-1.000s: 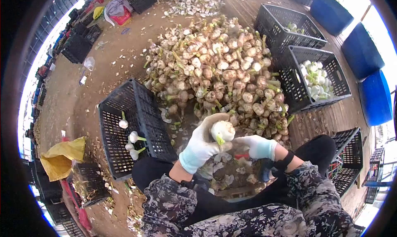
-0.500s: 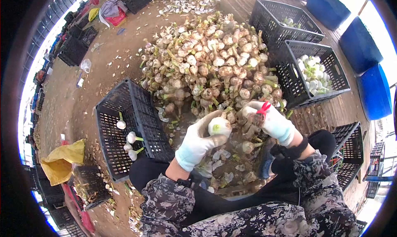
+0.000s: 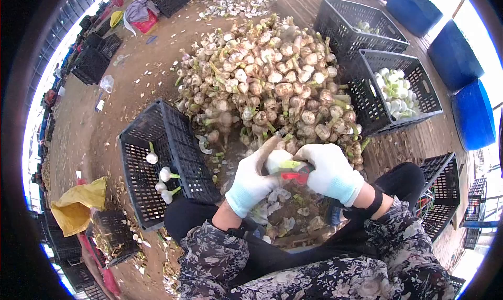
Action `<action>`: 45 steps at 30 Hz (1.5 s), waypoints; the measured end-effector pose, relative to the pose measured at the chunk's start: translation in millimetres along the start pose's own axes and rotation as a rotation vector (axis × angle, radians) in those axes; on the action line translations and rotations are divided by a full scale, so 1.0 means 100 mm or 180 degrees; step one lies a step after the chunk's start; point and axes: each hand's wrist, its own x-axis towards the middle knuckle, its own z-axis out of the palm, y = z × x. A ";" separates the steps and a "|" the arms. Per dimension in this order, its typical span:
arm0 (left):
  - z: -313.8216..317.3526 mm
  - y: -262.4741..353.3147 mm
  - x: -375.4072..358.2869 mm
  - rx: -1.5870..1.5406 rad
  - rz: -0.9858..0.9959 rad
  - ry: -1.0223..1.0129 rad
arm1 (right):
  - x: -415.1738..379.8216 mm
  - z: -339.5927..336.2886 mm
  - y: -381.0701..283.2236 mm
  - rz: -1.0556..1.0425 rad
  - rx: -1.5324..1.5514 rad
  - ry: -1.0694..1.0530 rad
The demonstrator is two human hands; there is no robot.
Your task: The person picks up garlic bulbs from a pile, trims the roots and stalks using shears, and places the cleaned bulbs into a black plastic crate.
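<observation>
Black crate (image 3: 137,143) – few bulbs, left hand (image 3: 250,183) grasping garlic (image 3: 276,159), right hand (image 3: 329,171) – red cutter (image 3: 293,174)

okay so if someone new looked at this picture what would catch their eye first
Most striking is the big heap of unpeeled garlic piled on the ground in the middle. Just below it, the gloved left hand holds a white garlic bulb while the right hand works red-handled clippers against it. Black crates flank the heap, the right crate holding cleaned white bulbs.

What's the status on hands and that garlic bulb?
Left hand gripping garlic bulb. Right hand on red-handled cutter, at the bulb. Garlic pile just beyond; nothing between the hands.
</observation>
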 end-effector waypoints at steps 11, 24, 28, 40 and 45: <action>-0.07 -0.03 0.02 -0.0982 -0.0218 -0.0456 | 0.04 0.03 0.18 0.0316 0.2895 -0.0094; 0.11 0.07 0.02 -0.1958 -0.0018 0.0957 | 0.16 0.43 -0.13 0.0530 0.2731 0.1012; -0.07 -0.13 -0.01 -0.2889 0.0033 0.0822 | 0.19 0.55 0.25 0.1077 0.3317 0.0372; -0.12 -0.20 0.07 -0.3611 -0.0695 0.0374 | 0.11 0.41 -0.11 -0.0991 0.1750 0.0638; -0.07 -0.13 0.09 -0.3886 -0.0344 0.0208 | 0.03 0.26 -0.06 0.0940 0.4596 0.0038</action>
